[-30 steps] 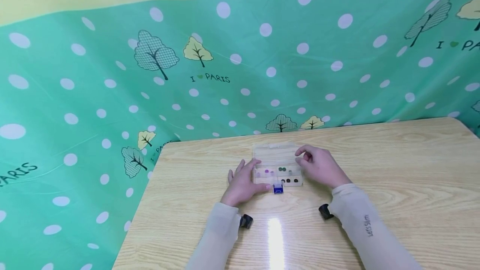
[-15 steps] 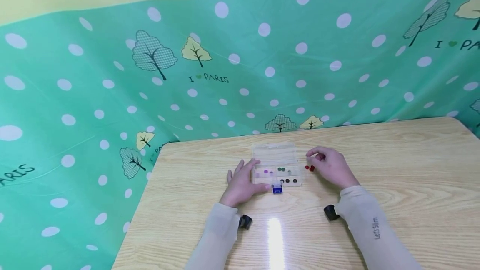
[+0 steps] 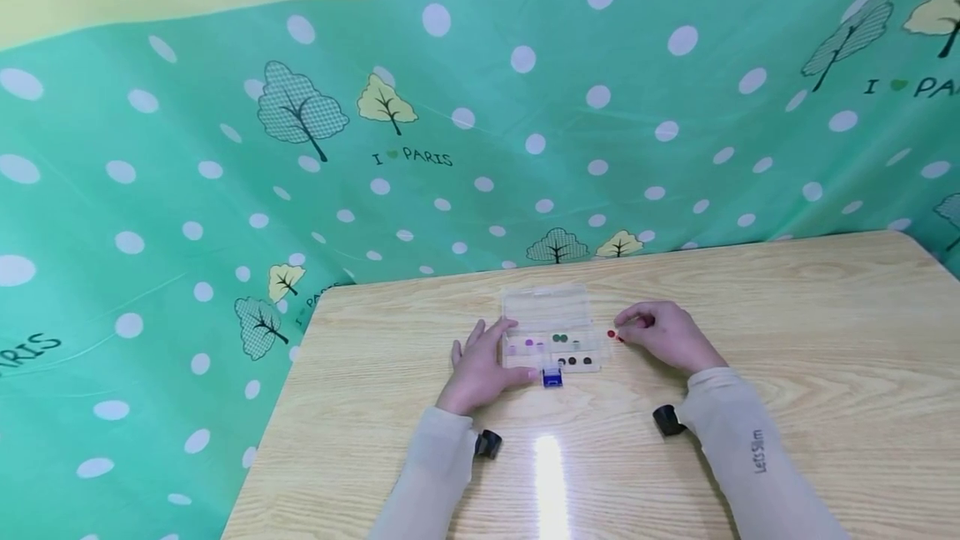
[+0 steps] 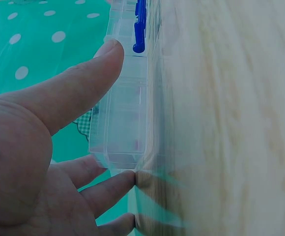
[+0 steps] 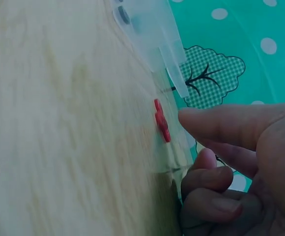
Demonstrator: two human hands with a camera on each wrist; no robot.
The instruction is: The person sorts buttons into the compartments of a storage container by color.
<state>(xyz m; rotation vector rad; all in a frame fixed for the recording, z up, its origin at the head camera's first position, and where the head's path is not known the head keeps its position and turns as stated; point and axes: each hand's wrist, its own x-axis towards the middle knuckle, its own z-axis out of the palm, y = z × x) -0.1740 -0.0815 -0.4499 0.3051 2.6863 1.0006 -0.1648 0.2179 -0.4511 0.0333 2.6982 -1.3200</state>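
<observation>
A clear plastic compartment box [image 3: 537,352] lies on the table with its lid [image 3: 546,307] tipped back. Purple buttons [image 3: 528,342], green buttons [image 3: 559,338] and black buttons [image 3: 572,361] sit in separate compartments. A blue latch [image 3: 552,377] is at the front. My left hand [image 3: 480,369] holds the box's left end, thumb along the front and forefinger by the back. Right of the box, small red buttons [image 5: 161,121] lie on the wood. My right hand [image 3: 663,336] hovers over them, its thumb tip near but apart from them; its other fingers are bent.
The pale wooden table [image 3: 375,440] reaches to a green dotted cloth [image 3: 420,215] hanging behind. A black wrist camera [image 3: 487,444] sits below the left hand, another black camera [image 3: 667,420] below the right. Bright glare [image 3: 551,482] marks the table's front.
My right hand has drawn away from the box's right side to the right, beside the red buttons, which came into sight from behind it. My left hand stays at the box.
</observation>
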